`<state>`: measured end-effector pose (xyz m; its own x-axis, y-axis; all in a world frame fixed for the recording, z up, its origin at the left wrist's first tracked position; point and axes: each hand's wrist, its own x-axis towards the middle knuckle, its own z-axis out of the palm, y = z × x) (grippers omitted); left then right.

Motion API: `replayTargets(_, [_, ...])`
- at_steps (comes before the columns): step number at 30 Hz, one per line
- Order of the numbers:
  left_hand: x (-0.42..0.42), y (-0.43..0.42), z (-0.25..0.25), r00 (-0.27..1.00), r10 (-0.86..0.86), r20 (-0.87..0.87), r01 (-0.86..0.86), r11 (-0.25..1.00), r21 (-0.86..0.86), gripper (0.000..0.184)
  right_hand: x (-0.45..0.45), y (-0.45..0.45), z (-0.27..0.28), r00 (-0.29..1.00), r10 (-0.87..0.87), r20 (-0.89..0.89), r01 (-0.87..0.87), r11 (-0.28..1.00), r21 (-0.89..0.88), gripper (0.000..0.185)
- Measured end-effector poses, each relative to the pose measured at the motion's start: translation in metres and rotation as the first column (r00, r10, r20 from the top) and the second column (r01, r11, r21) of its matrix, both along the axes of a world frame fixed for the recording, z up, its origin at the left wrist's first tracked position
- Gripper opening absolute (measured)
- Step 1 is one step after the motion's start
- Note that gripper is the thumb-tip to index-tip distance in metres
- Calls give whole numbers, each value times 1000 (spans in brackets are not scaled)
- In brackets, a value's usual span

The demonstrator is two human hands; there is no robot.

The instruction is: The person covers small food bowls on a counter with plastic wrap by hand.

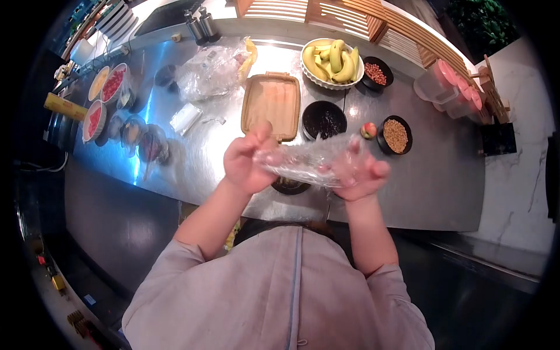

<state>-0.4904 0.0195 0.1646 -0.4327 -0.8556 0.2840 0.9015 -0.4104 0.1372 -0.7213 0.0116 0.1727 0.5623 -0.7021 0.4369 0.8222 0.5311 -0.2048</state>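
Note:
A sheet of clear plastic film (309, 162) is stretched between my two hands above the counter's front part. My left hand (249, 160) grips its left end, and my right hand (363, 175) has hold of the right end, with the film over its fingers. Under the film sits a dark bowl (290, 186), mostly hidden. Just beyond my hands are a rectangular wicker tray (271, 105) and a black bowl with dark contents (324, 119). A red and yellow fruit (368, 130) lies right of that bowl.
A bowl of bananas (332, 63), a bowl of red beans (377, 74) and a bowl of tan beans (395, 135) stand at right. Plastic bags (211, 73), a white roll (185, 118) and wrapped bowls (133, 129) lie left. Clear containers (437, 84) stand far right.

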Motion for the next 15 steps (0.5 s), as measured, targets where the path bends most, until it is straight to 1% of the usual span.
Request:
replayTargets(1, [6,3,18,1000,1,-25,-1,1000,-2,30,-4,-3,12,1000,4,10,-3,996,-88,67])
replayTargets(2, [14,7,33,999,2,-52,-2,1000,0,40,-6,0,25,997,31,72,-19,987,-162,74])
replayTargets(3, [24,9,38,986,-45,-161,12,980,-198,71,-6,1,41,989,63,133,-30,971,-238,83])
replayTargets(5, [35,11,63,984,-41,-172,-30,919,-392,77,3,14,92,983,40,177,50,878,-475,82])
replayTargets(6, [41,12,75,983,-36,-182,-57,875,-481,80,0,10,87,983,41,177,49,878,-476,82])
replayTargets(8, [50,10,63,988,14,-155,-89,867,-490,86,-14,3,52,997,-50,65,63,975,-215,90])
replayTargets(10, [54,-2,29,995,72,-66,-88,952,-293,91,-24,1,19,992,-104,-72,108,992,58,98])
replayTargets(11, [55,-9,6,986,160,50,-160,987,9,94,-24,1,10,992,-101,-71,105,993,52,98])
replayTargets(12, [55,1,1,985,166,42,-167,985,35,93,-23,0,2,984,-57,-169,79,988,130,99])
replayTargets(13, [55,0,2,985,172,31,-173,984,46,91,-16,-10,8,965,-10,-263,63,979,194,100])
replayTargets(14, [56,-15,1,985,171,27,-172,985,25,91,-16,-1,15,997,25,-71,-32,994,-106,94])
replayTargets(15, [55,-13,1,986,168,2,-168,986,1,89,-14,5,20,996,88,14,-84,978,-192,94])
